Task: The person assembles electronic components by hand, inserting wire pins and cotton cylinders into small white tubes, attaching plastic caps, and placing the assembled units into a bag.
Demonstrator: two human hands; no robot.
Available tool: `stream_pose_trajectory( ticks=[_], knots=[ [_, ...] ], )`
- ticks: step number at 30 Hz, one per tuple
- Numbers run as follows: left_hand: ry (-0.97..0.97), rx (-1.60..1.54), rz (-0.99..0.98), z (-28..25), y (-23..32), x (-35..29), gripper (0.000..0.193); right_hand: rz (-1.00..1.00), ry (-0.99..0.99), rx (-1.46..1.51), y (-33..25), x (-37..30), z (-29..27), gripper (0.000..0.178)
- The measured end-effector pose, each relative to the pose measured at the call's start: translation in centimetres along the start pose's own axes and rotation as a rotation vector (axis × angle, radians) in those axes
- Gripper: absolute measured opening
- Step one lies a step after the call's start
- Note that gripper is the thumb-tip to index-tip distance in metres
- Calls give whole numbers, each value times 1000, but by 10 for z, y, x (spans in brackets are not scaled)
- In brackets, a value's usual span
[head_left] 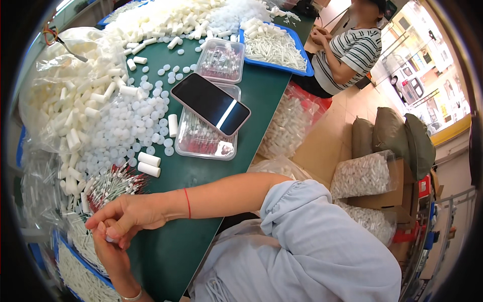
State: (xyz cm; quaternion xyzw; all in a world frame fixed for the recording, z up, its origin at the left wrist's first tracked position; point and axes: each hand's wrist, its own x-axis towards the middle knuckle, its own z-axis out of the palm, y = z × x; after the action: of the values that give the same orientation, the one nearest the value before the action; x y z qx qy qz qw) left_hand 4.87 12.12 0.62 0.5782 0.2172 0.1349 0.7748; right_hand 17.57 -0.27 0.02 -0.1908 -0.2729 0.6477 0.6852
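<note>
My right hand (135, 214), with a red string at the wrist, reaches in from the right and meets my left hand (111, 254) over the table's near left part. Fingers of both hands are closed together on a small whitish piece (109, 238), mostly hidden between them. Just beyond my right hand lies a bundle of thin wire-like parts (116, 183) with dark red ends. Farther back spreads a pile of round translucent white caps (136, 118). Two white cylinders (149, 163) lie near that pile.
A dark phone (211, 104) rests across clear plastic boxes (206, 146) of small parts. Bags of white cylinders (75, 95) crowd the left side. Blue trays (297, 43) hold thin white sticks. Another person (352, 55) sits at the far right, beyond the green table (256, 105).
</note>
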Motion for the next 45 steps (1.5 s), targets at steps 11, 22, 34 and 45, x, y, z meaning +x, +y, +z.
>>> stream_pose_trajectory(
  ticks=[11,22,34,45],
  knots=[
    [-53,-144,-66,25,23,-2,37,-65,46,-124,-3,7,2,60],
    [-121,-240,346,65,21,-55,53,-576,301,-1332,-7,-57,64,38],
    [-556,-206,-515,127,-127,-120,35,142,924,-1053,95,-282,60,34],
    [-317,-489,-669,121,-137,-110,31,60,1007,-1192,88,-251,50,26]
  ],
)
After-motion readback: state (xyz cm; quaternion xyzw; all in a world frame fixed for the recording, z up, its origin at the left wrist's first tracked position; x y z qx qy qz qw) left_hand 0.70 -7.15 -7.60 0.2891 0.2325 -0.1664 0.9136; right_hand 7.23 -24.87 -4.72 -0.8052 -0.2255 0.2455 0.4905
